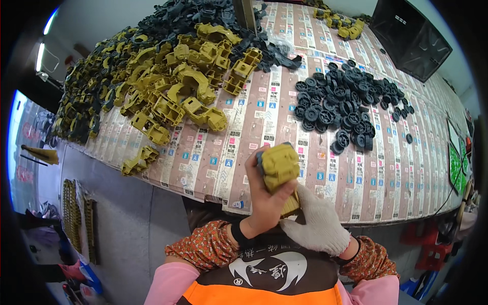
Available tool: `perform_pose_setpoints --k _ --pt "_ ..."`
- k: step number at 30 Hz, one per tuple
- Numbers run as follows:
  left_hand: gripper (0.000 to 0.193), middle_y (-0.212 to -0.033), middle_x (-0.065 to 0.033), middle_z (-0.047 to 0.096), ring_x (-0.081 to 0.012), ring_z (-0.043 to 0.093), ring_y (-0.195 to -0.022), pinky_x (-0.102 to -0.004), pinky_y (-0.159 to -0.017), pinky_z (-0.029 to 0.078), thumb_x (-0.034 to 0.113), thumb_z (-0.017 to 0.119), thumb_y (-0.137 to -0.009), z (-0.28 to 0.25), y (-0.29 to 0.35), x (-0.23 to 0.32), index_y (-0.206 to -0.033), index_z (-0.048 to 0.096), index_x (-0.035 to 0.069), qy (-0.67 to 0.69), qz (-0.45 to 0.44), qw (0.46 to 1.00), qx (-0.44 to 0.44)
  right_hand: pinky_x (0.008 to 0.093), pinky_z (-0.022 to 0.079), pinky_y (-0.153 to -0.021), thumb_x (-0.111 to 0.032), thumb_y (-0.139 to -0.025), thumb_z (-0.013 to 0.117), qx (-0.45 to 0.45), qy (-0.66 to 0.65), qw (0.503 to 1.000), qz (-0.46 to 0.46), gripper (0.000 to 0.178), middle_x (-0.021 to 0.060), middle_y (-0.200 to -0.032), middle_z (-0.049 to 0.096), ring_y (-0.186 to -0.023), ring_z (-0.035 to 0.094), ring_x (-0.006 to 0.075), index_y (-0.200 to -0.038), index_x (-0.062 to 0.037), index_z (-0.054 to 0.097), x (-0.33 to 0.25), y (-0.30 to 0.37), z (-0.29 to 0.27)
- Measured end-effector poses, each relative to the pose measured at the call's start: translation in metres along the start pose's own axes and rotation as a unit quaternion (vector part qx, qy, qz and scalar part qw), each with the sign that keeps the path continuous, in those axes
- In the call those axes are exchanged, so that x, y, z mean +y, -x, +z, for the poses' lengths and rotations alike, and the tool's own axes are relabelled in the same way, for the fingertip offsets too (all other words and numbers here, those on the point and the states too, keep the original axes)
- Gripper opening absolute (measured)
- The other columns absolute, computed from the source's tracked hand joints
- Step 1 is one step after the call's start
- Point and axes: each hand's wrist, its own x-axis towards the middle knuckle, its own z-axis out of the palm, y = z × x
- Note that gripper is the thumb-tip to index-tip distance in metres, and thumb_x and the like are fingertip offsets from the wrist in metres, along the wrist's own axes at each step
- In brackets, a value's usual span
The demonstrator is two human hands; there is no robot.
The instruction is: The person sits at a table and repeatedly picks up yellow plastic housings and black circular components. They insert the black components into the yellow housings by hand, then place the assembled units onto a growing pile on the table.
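Observation:
A yellow plastic toy truck body point(280, 165) with a dark grey part along its left side is held upright over the table's near edge. My bare left hand point(268, 195) is closed around it, with the thumb across its front. The white-gloved right hand point(317, 221) grips the lower end from the right; some of its fingers are hidden behind the toy. Loose black toy wheels point(351, 101) lie in a heap beyond my right hand. To the left, yellow truck bodies point(195, 84) are piled, the nearest ones spread toward the table edge.
Dark grey plastic parts point(188, 18) form a high heap behind the yellow ones, beside a metal post point(245, 15). A large black crate point(410, 39) stands at the far right, near several yellow toys point(345, 25). Patterned sheeting covers the table point(203, 168). Red stools point(432, 249) stand below, right.

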Motion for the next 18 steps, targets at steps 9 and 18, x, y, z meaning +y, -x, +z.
perform_pose_setpoints --k 9,18 --pt "0.079 -0.144 -0.0127 0.050 -0.0194 0.056 -0.125 -0.0353 -0.107 0.046 0.026 0.065 -0.106 -0.041 -0.050 0.016 -0.166 0.015 0.014 0.080 -0.161 0.983 0.024 0.0282 0.051 -0.050 -0.033 -0.090 0.070 -0.021 -0.333 0.928 0.168 0.045 0.0098 -0.084 0.067 -0.061 0.066 0.0151 -0.115 0.0020 0.059 0.007 -0.094 -0.062" --pt "0.028 -0.115 0.0014 0.061 -0.0090 0.058 -0.106 -0.0265 -0.088 0.044 0.016 0.058 -0.107 -0.144 -0.068 0.030 -0.135 0.058 0.012 -0.095 -0.119 0.979 0.133 0.0264 0.052 -0.055 -0.034 -0.098 0.068 0.129 -0.386 0.909 0.090 0.036 0.0077 -0.091 0.066 -0.065 0.063 0.0165 -0.114 -0.0019 0.062 0.103 -0.268 -0.186"
